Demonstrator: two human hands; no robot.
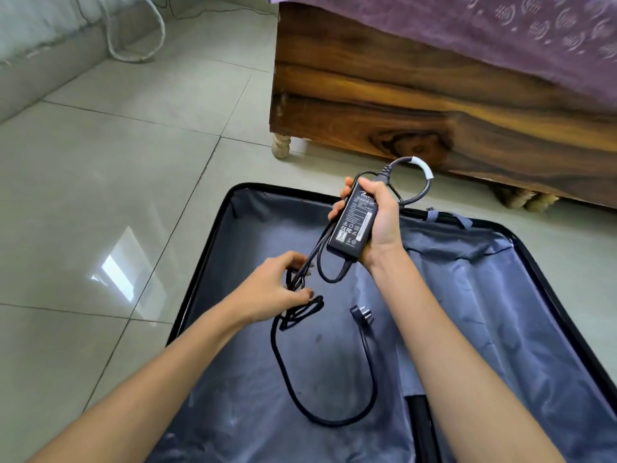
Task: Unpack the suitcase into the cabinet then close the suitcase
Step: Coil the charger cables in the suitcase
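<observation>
Cord of black rubber (302,313) trails below left hand (273,289), which pinches it; right hand (383,222) grips black rectangular plastic power adapter (354,223); best coil slack before lifting.

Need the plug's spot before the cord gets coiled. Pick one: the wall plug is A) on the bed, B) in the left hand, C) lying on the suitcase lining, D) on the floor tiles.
C: the plug lies on the grey lining of the open suitcase, free of both hands; the left hand grips the cord and the right hand holds the adapter.
</observation>
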